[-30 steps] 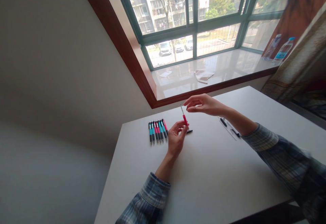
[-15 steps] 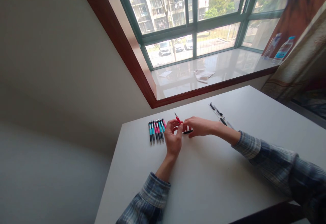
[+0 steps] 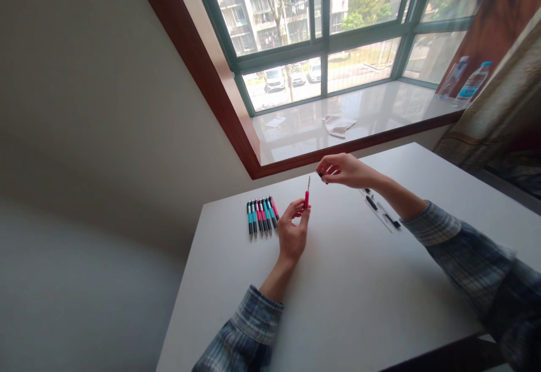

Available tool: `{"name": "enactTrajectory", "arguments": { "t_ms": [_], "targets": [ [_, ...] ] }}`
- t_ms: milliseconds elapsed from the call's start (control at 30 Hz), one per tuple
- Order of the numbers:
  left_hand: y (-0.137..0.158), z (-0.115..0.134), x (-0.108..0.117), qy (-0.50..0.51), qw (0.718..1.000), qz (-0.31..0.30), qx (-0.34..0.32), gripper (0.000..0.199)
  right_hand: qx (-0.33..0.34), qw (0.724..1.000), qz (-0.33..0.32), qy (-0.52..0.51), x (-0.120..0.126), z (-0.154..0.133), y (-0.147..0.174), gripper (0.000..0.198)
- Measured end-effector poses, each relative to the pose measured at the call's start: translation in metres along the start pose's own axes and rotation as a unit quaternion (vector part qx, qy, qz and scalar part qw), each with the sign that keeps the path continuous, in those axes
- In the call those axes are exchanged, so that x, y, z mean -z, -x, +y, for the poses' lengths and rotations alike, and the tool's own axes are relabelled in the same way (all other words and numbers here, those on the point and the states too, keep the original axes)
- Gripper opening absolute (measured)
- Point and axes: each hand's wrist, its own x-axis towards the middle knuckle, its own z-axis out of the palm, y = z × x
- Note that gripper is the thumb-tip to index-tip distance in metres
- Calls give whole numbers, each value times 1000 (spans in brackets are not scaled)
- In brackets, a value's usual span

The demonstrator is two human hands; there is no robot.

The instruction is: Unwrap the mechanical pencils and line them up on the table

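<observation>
My left hand point(image 3: 293, 226) pinches a red pen barrel point(image 3: 306, 199) near its lower end, held upright with a thin refill tip point(image 3: 309, 182) sticking out of the top. Higher and to the right, my right hand point(image 3: 347, 170) is closed on a small black pen part point(image 3: 320, 175), mostly covered by the fingers. A short gap separates that part from the refill. Just left of my left hand, a row of assembled pens point(image 3: 261, 217) in teal, red and black lies side by side.
On the white table point(image 3: 338, 293), loose pen parts point(image 3: 372, 203), black pieces and thin refills, lie below my right forearm. Behind stands a window sill point(image 3: 296, 144) with a crumpled cloth point(image 3: 339, 125) and plastic bottles point(image 3: 472, 84). A wall borders the table's left.
My right hand has moved up and away from my left hand, carrying the black pen part. The red barrel has turned upright, its refill tip now more exposed.
</observation>
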Motion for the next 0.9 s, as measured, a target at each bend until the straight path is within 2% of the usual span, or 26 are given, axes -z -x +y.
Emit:
{"name": "enactTrajectory", "arguments": {
  "t_ms": [167, 300, 900],
  "targets": [
    [0, -6, 0, 2, 1000, -15, 7, 24, 33, 987, 46, -150, 5, -16, 1, 30],
    [0, -9, -1, 16, 999, -48, 16, 24, 55, 973, 56, -216, -2, -29, 2, 31],
    [-1, -5, -2, -4, 999, -50, 21, 23, 80, 976, 72, -191, -4, -34, 2, 37]
  ]
}}
